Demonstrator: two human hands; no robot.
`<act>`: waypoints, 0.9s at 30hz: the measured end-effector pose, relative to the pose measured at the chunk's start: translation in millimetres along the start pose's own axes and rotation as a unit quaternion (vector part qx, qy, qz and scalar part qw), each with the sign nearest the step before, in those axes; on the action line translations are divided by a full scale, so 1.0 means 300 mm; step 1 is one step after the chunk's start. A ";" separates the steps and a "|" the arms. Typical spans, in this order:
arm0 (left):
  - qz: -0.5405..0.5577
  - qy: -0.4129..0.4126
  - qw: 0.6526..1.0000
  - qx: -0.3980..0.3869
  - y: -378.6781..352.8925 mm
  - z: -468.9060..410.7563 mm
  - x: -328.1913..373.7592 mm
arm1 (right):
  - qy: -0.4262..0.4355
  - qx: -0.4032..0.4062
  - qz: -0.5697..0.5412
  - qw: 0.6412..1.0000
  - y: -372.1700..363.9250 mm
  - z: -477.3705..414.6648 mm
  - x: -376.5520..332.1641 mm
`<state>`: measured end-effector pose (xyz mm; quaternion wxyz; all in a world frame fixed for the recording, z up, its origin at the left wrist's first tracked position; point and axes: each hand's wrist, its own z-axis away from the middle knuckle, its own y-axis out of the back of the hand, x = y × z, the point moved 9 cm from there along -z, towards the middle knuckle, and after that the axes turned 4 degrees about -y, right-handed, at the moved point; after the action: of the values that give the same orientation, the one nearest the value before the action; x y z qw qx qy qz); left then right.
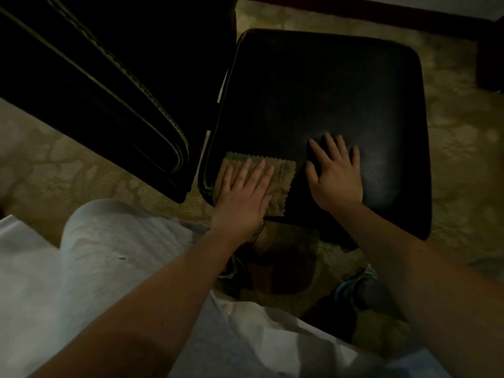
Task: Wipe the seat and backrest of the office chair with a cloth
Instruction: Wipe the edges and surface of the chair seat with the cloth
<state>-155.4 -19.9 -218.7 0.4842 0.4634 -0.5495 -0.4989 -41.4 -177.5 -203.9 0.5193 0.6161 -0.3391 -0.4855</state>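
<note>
The black leather seat (pixel 327 85) of the office chair fills the middle of the view. Its black backrest (pixel 90 85) with pale stitched seams rises at the upper left. A tan cloth (pixel 283 178) with zigzag edges lies flat on the seat's near left corner. My left hand (pixel 244 197) presses flat on the cloth with straight fingers. My right hand (pixel 334 175) rests flat on the bare seat just right of the cloth, fingers spread.
Patterned beige carpet (pixel 461 126) surrounds the chair. My knee in light trousers (pixel 114 241) is at the lower left, close to the seat's front edge. A shoe (pixel 354 285) shows below the seat. A dark skirting (pixel 381 12) runs along the back.
</note>
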 end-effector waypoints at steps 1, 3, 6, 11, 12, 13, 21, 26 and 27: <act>0.004 0.032 0.999 0.004 0.002 0.000 0.012 | -0.002 0.001 0.003 1.000 -0.001 0.000 -0.004; 0.022 0.105 0.994 0.010 0.004 -0.003 0.059 | -0.007 -0.003 0.012 1.000 -0.005 0.000 -0.008; 0.042 0.141 0.989 0.012 0.003 -0.011 0.112 | -0.004 -0.005 0.018 1.000 -0.006 0.003 -0.007; 0.015 0.005 1.000 -0.016 -0.009 0.000 0.069 | 0.003 -0.001 0.004 1.000 -0.001 -0.003 0.007; 0.014 -0.014 1.000 -0.018 -0.007 0.002 0.051 | 0.004 0.000 0.002 1.000 -0.003 -0.003 0.007; 0.014 -0.025 0.999 -0.019 -0.004 0.004 0.033 | 0.005 0.001 0.000 1.000 -0.003 -0.001 0.007; 0.030 0.088 0.995 -0.020 0.013 0.009 -0.081 | -0.006 0.002 0.004 1.000 -0.001 -0.001 -0.007; 0.045 0.147 0.988 -0.014 0.000 0.000 0.048 | -0.007 0.000 0.026 1.000 -0.005 0.002 -0.009; 0.045 0.140 0.989 -0.016 0.000 -0.005 0.065 | -0.006 0.000 0.027 1.000 -0.004 0.001 -0.006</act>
<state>-155.9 -39.5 -217.3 0.5856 0.4958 -0.4886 -0.4153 -42.2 -175.6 -204.7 0.5301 0.6042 -0.3589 -0.4745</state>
